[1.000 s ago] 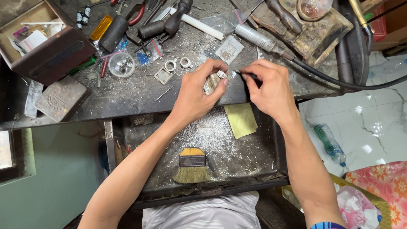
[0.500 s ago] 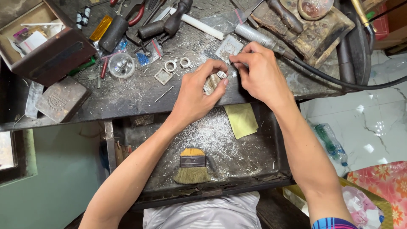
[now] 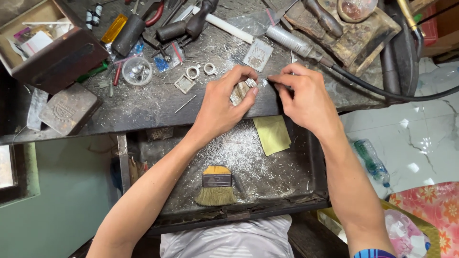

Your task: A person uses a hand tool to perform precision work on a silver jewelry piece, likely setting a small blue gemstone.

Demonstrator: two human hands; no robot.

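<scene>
At the counter's (image 3: 143,107) front edge, the left hand (image 3: 224,102) clamps its fingers on a small silver piece (image 3: 243,90), partly hidden. The right hand (image 3: 306,98) pinches something too small to make out.

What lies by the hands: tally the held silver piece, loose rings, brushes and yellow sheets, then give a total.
Silver piece in left hand: 1
Loose rings on bench: 2
Brush in drawer: 1
Yellow sheet in drawer: 1
Total: 5
</scene>
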